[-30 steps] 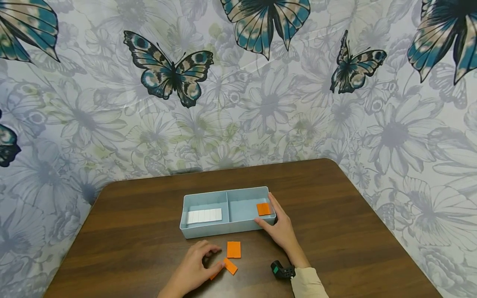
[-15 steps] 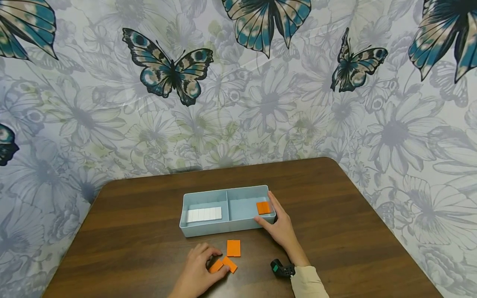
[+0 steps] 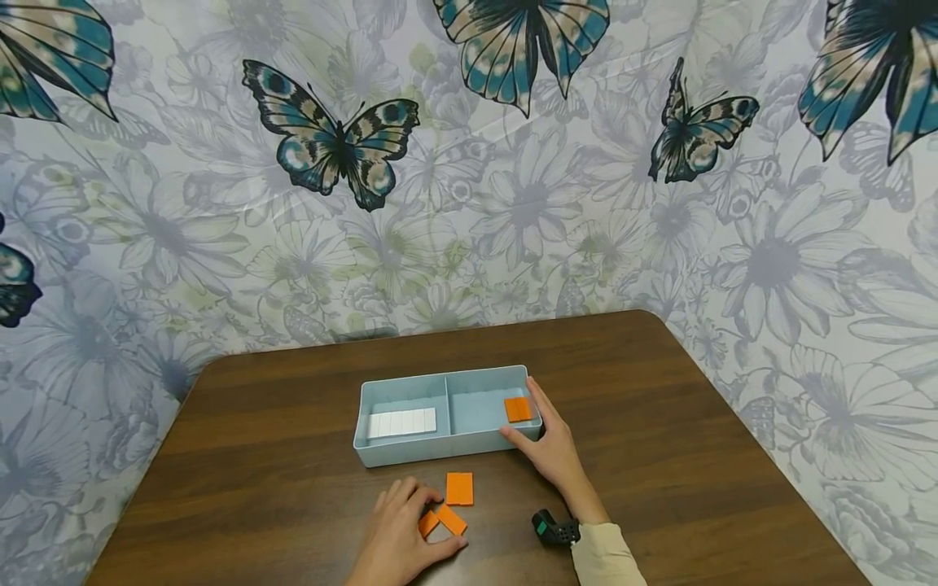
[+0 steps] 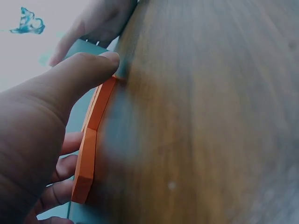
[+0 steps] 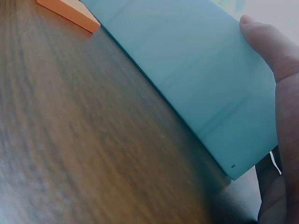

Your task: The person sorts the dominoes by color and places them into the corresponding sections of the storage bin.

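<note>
In the head view, a light blue two-compartment box (image 3: 410, 449) lies on the table. My right hand (image 3: 555, 456) grips its right end, thumb on the near wall and fingers at the far side. The right wrist view shows that thumb (image 5: 264, 39) over the box wall (image 5: 187, 88). Nearer to me, my left hand (image 3: 399, 525) spreads its thumb and fingers around two small orange tiles, one angled (image 3: 452, 519) and one partly hidden (image 3: 428, 523). In the left wrist view, the fingers sit behind the orange tiles (image 4: 86, 158), and the thumb reaches over their far end.
A square orange piece (image 3: 459, 489) lies between the box and the small tiles. Inside the box, a row of white tiles (image 3: 401, 422) fills part of the left compartment, and orange tiles (image 3: 518, 409) sit at the right end. A patterned cloth (image 3: 469, 244) hangs behind the table.
My left hand has shifted right around the small orange tiles, its thumb moving below and past the angled one. The tile beside it shows more now. My right hand and the box stay put.
</note>
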Motion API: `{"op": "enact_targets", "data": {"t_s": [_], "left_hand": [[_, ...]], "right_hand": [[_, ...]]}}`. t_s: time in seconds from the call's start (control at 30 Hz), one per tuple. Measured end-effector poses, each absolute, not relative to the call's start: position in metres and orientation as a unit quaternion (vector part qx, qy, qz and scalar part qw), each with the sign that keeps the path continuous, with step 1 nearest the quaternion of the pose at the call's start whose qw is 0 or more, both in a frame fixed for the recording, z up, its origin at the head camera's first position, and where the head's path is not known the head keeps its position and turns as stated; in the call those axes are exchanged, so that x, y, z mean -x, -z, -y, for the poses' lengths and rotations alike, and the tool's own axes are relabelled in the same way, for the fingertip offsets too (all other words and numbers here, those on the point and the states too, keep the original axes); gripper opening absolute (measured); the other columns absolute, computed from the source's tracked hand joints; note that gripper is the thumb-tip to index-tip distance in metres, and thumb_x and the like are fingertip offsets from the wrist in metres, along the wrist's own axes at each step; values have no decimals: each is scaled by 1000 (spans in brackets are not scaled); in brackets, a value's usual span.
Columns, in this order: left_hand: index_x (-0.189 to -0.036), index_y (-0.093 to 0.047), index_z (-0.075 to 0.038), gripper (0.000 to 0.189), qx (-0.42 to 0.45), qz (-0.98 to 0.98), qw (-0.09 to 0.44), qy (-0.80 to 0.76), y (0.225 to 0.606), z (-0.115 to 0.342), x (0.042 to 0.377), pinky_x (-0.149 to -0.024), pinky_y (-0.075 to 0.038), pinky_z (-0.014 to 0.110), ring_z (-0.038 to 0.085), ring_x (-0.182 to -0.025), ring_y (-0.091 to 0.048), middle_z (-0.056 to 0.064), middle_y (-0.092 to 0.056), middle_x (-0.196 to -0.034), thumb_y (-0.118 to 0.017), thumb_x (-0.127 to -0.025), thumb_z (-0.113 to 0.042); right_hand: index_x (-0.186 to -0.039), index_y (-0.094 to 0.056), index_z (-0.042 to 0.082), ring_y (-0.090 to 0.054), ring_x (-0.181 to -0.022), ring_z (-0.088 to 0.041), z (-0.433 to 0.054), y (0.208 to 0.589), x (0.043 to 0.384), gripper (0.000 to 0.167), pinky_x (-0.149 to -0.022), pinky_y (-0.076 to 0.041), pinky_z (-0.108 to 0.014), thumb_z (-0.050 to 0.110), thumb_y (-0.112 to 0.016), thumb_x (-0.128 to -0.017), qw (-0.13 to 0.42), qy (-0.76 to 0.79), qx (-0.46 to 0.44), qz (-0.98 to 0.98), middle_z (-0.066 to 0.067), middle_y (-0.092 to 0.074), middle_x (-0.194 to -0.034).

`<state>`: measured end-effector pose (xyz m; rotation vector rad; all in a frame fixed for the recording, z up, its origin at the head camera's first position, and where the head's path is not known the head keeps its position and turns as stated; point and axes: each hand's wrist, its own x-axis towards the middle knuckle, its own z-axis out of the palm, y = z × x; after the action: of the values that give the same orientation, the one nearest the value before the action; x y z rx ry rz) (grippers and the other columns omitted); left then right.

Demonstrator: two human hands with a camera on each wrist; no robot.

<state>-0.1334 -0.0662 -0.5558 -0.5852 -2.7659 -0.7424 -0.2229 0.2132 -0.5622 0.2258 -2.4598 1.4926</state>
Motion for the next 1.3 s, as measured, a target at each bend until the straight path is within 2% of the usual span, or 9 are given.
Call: {"op": "enact_targets", "data": {"t_s": [0.27, 0.43, 0.7, 0.93, 1.13, 1.3], "left_hand": [[-89, -69, -25, 44, 211, 932, 137, 259, 559, 66, 134, -71, -35, 25, 1, -83, -41, -17, -51, -90, -87, -72, -61], [-90, -70, -27, 39, 202, 933, 116, 275, 561, 68, 135, -72, -34, 24, -1, -83, -40, -19, -50, -90, -89, -72, -56], [-96, -73, -26, 36, 193, 933, 95, 288, 560, 71, 136, -76, -41, 28, 0, -88, -46, -18, -55, -94, -90, -73, -49], [-100, -74, -24, 36, 188, 928, 104, 305, 557, 73, 137, -78, -45, 29, -1, -87, -47, -19, -59, -95, -91, -73, -40], [-106, -74, -22, 37, 183, 923, 85, 326, 552, 74, 139, -78, -47, 27, 1, -88, -48, -21, -60, -98, -90, -75, -37], [-106, -75, -20, 37, 186, 909, 103, 358, 545, 72, 142, -75, -48, 24, 4, -87, -50, -19, -61, -100, -92, -73, -26]], "right_hand": [[-163, -34, 20, -32, -153, -33, -213, 563, 222, 92, -120, -28, -63, 36, -84, -87, 129, -509, -80, 847, -4, -31, -168], [-163, -34, 21, -32, -153, -33, -214, 564, 222, 92, -120, -28, -63, 36, -84, -87, 132, -510, -79, 846, -5, -32, -168], [-163, -34, 20, -33, -153, -32, -214, 565, 223, 92, -120, -28, -62, 37, -84, -87, 134, -507, -79, 848, -3, -32, -168], [-163, -35, 20, -33, -153, -32, -214, 566, 223, 92, -121, -27, -61, 37, -84, -87, 133, -509, -78, 846, -2, -32, -168], [-163, -35, 20, -33, -153, -32, -214, 565, 223, 92, -120, -27, -62, 37, -84, -87, 132, -510, -77, 846, -2, -32, -168], [-163, -35, 20, -33, -153, -32, -214, 564, 223, 92, -120, -27, -62, 38, -84, -87, 130, -511, -75, 846, -1, -32, -168]]}}
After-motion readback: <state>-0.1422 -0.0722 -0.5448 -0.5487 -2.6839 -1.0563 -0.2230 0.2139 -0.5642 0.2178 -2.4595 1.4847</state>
